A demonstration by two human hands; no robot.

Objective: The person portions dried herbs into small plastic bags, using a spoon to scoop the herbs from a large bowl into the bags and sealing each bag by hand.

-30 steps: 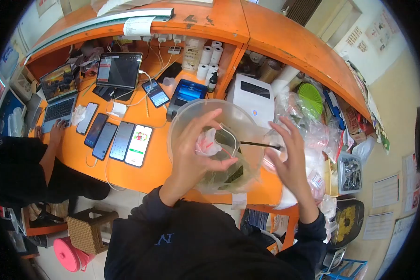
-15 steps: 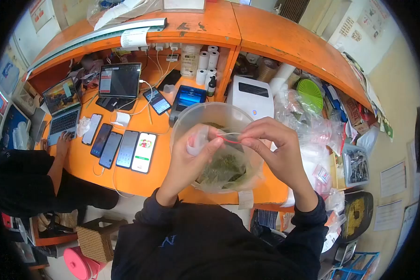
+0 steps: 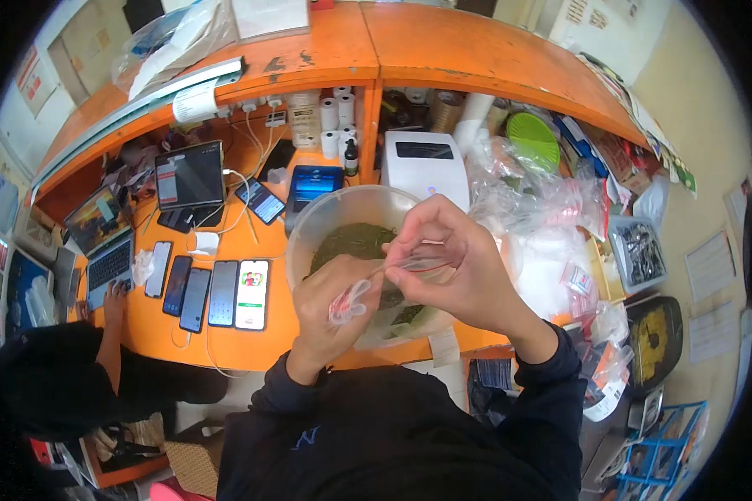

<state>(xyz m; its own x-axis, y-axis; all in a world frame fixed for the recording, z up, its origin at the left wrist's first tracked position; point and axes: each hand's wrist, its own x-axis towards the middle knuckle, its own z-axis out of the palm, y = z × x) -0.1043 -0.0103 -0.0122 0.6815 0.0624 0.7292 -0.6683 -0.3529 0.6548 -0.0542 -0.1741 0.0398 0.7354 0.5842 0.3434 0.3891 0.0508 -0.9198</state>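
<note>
Over a translucent round tub (image 3: 302,242) holding dark green leafy material (image 3: 355,242), my two hands meet. My left hand (image 3: 336,305) is closed round a crumpled clear plastic bag (image 3: 350,302) with red print, part of which sticks out of the fist. My right hand (image 3: 447,263) pinches thin clear plastic (image 3: 426,258) between thumb and fingers, close against my left hand. Whether both pieces are the same bag is hidden by the fingers. A pale clear sheet of plastic lies inside the tub under my hands.
Several phones (image 3: 251,295), a tablet (image 3: 190,175) and a laptop (image 3: 109,259) stand left on the orange desk (image 3: 226,344). A co-worker's hand (image 3: 115,299) is at the laptop. A white printer (image 3: 426,171) stands behind the tub; plastic bags (image 3: 551,200) lie right.
The right hand first came in to the left and took hold of the thin plastic. Since then the left hand has turned into a fist, and both have dropped slightly. The view has shifted.
</note>
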